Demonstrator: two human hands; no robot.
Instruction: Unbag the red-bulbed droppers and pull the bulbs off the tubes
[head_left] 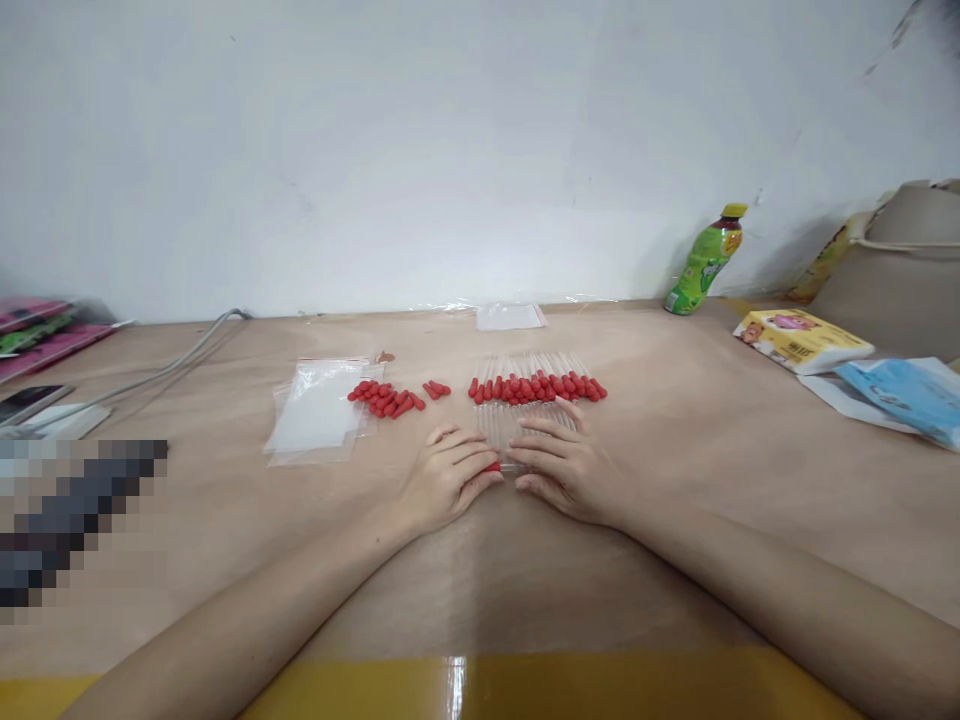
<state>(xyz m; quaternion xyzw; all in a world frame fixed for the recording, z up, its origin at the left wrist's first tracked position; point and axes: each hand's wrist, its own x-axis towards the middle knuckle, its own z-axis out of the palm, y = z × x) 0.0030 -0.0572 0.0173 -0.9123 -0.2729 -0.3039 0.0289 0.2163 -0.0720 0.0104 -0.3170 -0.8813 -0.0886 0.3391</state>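
Note:
My left hand (450, 478) is closed, pinching a red rubber dropper bulb (492, 467) between thumb and fingers. Facing it closely, my right hand (566, 465) has its thumb and fingers drawn together on a clear glass dropper tube (511, 467), mostly hidden by the fingers. Just beyond both hands, a row of glass droppers with red bulbs (540, 387) lies side by side, with more clear tubes (491, 425) in front, partly covered by my right hand. Loose red bulbs (386, 398) form a small pile farther left.
Clear plastic bags (315, 410) lie left of the bulb pile, and another bag (511, 317) lies by the wall. A green drink bottle (705, 260), a yellow tissue pack (802, 340) and a blue pack (907, 395) are at right. A cable (180, 362) crosses the left side.

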